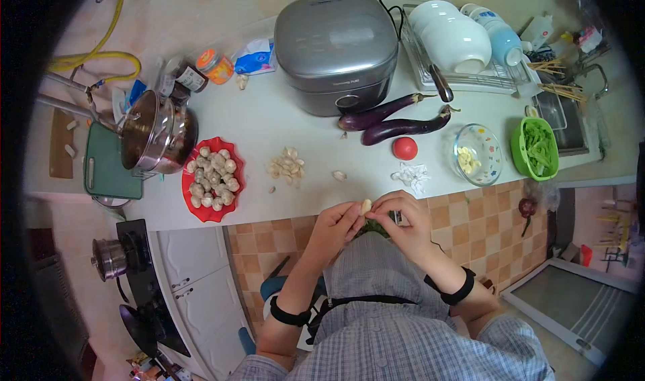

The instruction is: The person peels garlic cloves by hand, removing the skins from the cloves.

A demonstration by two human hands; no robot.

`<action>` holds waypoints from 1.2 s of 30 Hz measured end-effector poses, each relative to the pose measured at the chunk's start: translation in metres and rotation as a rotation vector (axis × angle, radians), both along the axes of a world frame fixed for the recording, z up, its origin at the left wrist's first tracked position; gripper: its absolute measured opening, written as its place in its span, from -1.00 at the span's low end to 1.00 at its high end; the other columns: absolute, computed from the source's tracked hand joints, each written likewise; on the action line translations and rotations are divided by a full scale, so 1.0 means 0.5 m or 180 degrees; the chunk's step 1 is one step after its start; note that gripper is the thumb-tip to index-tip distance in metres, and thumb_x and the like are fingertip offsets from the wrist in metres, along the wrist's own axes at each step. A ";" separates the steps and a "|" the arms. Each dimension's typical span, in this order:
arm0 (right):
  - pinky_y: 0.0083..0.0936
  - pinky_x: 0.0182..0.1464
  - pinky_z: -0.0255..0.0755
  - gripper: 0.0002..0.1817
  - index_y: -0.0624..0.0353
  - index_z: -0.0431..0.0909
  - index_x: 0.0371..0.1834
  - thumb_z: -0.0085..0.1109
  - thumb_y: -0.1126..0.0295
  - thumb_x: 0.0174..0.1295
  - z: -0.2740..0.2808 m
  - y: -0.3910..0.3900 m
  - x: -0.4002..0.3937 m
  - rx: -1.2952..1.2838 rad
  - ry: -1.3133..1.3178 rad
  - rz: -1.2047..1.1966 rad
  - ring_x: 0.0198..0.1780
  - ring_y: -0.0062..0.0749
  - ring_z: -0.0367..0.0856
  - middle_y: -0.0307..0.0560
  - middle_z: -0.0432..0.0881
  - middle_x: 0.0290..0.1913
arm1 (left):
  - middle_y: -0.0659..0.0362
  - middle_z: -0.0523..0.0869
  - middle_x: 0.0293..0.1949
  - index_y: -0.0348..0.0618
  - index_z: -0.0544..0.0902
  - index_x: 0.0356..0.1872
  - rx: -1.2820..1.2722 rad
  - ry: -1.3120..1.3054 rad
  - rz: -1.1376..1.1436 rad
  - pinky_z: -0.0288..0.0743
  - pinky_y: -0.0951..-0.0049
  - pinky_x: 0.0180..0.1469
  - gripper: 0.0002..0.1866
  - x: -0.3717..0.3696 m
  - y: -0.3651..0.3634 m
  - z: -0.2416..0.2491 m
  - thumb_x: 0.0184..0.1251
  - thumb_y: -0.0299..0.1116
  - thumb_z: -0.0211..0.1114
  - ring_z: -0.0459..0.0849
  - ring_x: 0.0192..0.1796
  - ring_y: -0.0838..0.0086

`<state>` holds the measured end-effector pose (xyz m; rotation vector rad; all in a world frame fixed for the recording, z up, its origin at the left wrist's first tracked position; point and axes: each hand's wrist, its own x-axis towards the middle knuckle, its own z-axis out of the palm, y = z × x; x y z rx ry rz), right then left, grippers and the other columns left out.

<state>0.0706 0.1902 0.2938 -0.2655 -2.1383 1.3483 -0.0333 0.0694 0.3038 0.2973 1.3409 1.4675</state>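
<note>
My left hand and my right hand meet just off the counter's front edge. Between their fingertips is a pale garlic clove, pinched from both sides. Beyond my left hand lies a pile of unpeeled garlic cloves, and a single loose clove sits closer to me. White garlic skins are heaped beyond my right hand. To their right stands a glass bowl with peeled cloves in it.
A tomato, two eggplants and a rice cooker are behind. Mushrooms fill a red plate at left, near a steel pot. Right are a green basket of leafy greens and a dish rack of bowls.
</note>
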 end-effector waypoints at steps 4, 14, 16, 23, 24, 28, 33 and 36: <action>-0.54 -0.20 0.39 -0.80 0.24 0.47 -0.40 0.25 0.59 -0.13 0.012 -0.030 -0.030 -0.0457 0.0007 -0.0403 -0.25 -0.33 0.54 -0.08 0.55 -0.34 | 0.38 0.32 -0.65 -0.20 0.44 -0.53 0.0135 0.0083 -0.0127 0.03 0.74 -0.61 -0.70 -0.027 -0.011 0.007 0.34 -0.25 -0.07 0.17 -0.64 0.76; -0.54 -0.09 0.37 -0.80 0.28 0.48 -0.37 0.20 0.68 -0.10 -0.020 -0.069 -0.045 -0.1267 0.0308 -0.0688 -0.17 -0.38 0.52 -0.06 0.54 -0.30 | 0.37 0.31 -0.67 -0.20 0.44 -0.51 0.0220 0.0425 -0.0450 0.05 0.71 -0.61 -0.69 -0.061 -0.018 -0.021 0.34 -0.23 -0.08 0.18 -0.63 0.75; -0.55 -0.09 0.37 -0.81 0.29 0.47 -0.37 0.20 0.68 -0.09 -0.016 -0.078 -0.050 -0.1375 0.0324 -0.0722 -0.17 -0.40 0.52 -0.07 0.53 -0.30 | 0.37 0.33 -0.66 -0.22 0.46 -0.48 0.0351 0.0403 -0.0411 0.05 0.71 -0.61 -0.70 -0.068 -0.021 -0.021 0.34 -0.24 -0.08 0.19 -0.64 0.76; -0.59 -0.09 0.39 -0.83 0.32 0.46 -0.33 0.16 0.65 -0.03 0.000 -0.090 -0.060 -0.1406 0.0186 -0.0821 -0.18 -0.45 0.52 -0.07 0.53 -0.27 | 0.37 0.36 -0.64 -0.23 0.49 -0.42 0.0375 0.0432 -0.0537 0.06 0.72 -0.61 -0.73 -0.089 -0.030 -0.020 0.33 -0.26 -0.07 0.20 -0.63 0.76; -0.59 -0.09 0.39 -0.83 0.32 0.46 -0.33 0.16 0.65 -0.03 -0.001 -0.089 -0.058 -0.1396 0.0181 -0.0842 -0.18 -0.45 0.52 -0.07 0.53 -0.27 | 0.37 0.37 -0.64 -0.23 0.50 -0.40 0.0352 0.0440 -0.0567 0.06 0.72 -0.60 -0.73 -0.091 -0.032 -0.020 0.33 -0.26 -0.06 0.20 -0.62 0.76; -0.61 -0.12 0.41 -0.83 0.32 0.46 -0.31 0.13 0.64 -0.01 -0.001 -0.096 -0.063 -0.1660 0.0076 -0.0692 -0.21 -0.46 0.54 -0.08 0.53 -0.28 | 0.35 0.39 -0.63 -0.25 0.52 -0.35 0.0315 0.0662 -0.0665 0.10 0.71 -0.58 -0.73 -0.101 -0.047 -0.010 0.33 -0.27 -0.07 0.23 -0.62 0.75; -0.63 -0.15 0.41 -0.86 0.33 0.47 -0.33 0.11 0.65 0.01 0.010 -0.109 -0.086 -0.1618 0.0174 -0.0678 -0.22 -0.47 0.54 -0.08 0.53 -0.30 | 0.34 0.41 -0.63 -0.26 0.52 -0.33 0.0253 0.0753 -0.0644 0.16 0.69 -0.55 -0.73 -0.117 -0.068 -0.001 0.33 -0.28 -0.07 0.27 -0.60 0.73; -0.62 -0.19 0.41 -0.83 0.33 0.46 -0.29 0.12 0.64 0.01 0.013 -0.103 -0.089 -0.1096 0.0008 -0.0468 -0.24 -0.45 0.54 -0.08 0.53 -0.31 | 0.33 0.41 -0.64 -0.27 0.52 -0.32 0.0240 0.0846 -0.0634 0.18 0.66 -0.54 -0.73 -0.125 -0.084 -0.001 0.33 -0.29 -0.07 0.29 -0.60 0.70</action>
